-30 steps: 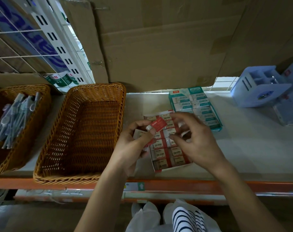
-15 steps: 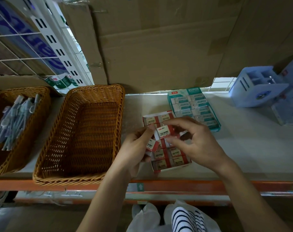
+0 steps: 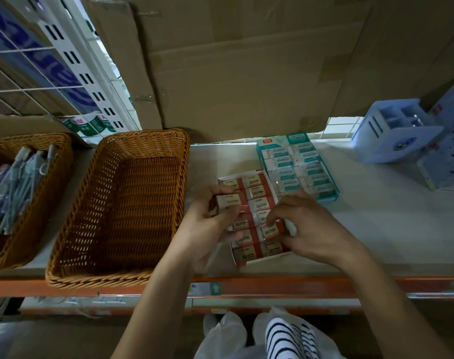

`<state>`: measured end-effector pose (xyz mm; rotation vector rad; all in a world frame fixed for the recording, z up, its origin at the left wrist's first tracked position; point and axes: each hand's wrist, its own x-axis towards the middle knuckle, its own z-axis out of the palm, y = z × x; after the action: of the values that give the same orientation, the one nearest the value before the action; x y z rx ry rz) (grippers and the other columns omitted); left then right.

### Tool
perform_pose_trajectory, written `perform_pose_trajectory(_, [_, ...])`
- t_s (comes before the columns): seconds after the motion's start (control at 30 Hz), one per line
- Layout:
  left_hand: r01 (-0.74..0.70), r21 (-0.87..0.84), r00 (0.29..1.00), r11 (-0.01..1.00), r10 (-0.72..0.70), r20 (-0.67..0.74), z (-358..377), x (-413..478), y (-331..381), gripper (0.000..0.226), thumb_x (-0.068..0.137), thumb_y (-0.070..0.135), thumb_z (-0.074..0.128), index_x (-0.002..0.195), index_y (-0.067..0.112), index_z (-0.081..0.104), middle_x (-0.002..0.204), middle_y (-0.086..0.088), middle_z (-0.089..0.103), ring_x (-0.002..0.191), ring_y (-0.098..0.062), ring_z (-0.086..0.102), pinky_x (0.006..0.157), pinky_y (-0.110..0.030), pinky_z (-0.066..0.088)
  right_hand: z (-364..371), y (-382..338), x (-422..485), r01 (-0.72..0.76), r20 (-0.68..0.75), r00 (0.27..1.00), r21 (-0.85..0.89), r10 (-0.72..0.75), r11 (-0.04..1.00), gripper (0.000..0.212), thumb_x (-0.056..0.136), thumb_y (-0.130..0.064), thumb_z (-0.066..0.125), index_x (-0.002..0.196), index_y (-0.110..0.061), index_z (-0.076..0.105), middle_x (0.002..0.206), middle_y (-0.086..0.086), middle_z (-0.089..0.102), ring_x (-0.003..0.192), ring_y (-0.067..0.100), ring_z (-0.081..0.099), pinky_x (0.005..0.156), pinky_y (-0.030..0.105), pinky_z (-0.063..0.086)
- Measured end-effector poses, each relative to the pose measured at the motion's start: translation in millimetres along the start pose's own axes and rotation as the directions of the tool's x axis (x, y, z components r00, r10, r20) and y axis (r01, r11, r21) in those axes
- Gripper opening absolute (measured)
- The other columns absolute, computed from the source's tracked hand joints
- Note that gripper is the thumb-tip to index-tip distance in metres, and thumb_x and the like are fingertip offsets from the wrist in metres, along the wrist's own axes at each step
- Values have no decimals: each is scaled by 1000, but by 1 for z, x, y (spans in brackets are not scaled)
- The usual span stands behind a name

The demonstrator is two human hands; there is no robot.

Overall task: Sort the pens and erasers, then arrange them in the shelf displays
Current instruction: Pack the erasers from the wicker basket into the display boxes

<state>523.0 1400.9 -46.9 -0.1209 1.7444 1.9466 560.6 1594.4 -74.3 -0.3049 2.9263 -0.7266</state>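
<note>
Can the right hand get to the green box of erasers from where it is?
Probably yes. The green box lies on the shelf just beyond the right hand, with nothing between them. It is busy pinching a red eraser, though.

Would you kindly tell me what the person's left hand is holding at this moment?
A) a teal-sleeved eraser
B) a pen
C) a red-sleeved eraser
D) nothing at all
C: the left hand pinches a red-sleeved eraser between thumb and fingers over the left side of the red box, where the right hand pinches a boxed eraser.
</note>
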Motion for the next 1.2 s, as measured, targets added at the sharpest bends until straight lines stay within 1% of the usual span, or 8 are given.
perform_pose_trajectory(0.13, [-38,42,999,998,37,20,1,-2,0,28,84,-6,62,103,14,58,97,3,70,78,-10,70,51,-18,50,9,-2,-3,31,-68,997,-51,-35,998,23,73,-12,73,93,-21,66,93,-16,44,100,11,36,86,29,41])
perform_pose_trajectory(0.23, [-56,47,998,997,55,25,3,-2,-1,30,80,-13,62,94,14,61,80,10,72,71,-6,69,54,-17,51,10,1,-4,43,-58,997,-64,-46,997,24,75,-25,75,97,-22,67,98,-14,46,102,8,32,89,28,39])
perform_pose_trajectory(0.37, [-60,32,996,998,58,61,7,-3,-2,30,80,-11,64,100,11,60,76,9,72,70,-8,70,53,-18,51,3,-7,-1,51,-173,984,92,-34,994,46,74,-38,74,115,-23,63,107,-15,48,104,3,36,88,14,32])
perform_pose_trajectory(0.57, [-34,61,993,998,27,118,7,-4,-5,33,80,2,69,107,18,60,111,-5,64,96,-20,69,68,-29,57,-1,-22,5,178,-318,944,268,-88,947,37,78,-17,69,115,-18,64,110,-8,62,97,-2,53,86,11,44])
perform_pose_trajectory(0.73, [-10,34,996,999,7,85,-5,-5,-4,35,86,-11,53,108,16,55,116,-10,60,96,-25,68,67,-27,57,-24,-7,-5,44,-39,999,299,-34,953,30,76,-18,77,96,-36,65,90,-22,60,85,-4,56,70,7,42])
perform_pose_trajectory(0.87, [-85,37,995,996,83,50,-4,-5,-1,30,85,-8,57,105,14,58,114,-8,61,95,-21,69,62,-27,57,-26,-3,-6,-16,197,980,189,-22,982,19,76,-18,76,90,-31,72,81,-22,59,79,-5,54,66,8,42])
perform_pose_trajectory(1.0, [-140,59,990,988,138,37,-2,-5,0,24,87,2,60,106,16,63,110,-4,66,92,-16,70,65,-22,56,-22,-5,-4,-26,233,973,108,0,994,19,78,-19,74,94,-27,75,86,-21,57,76,-6,53,68,7,41])
perform_pose_trajectory(1.2, [-36,22,989,999,33,143,-4,-6,-5,37,95,-3,43,104,21,70,112,3,69,104,-13,66,79,-27,57,-17,-4,-3,-1,246,969,119,-29,993,15,80,-33,72,95,-32,75,86,-24,50,78,-11,50,67,3,34])
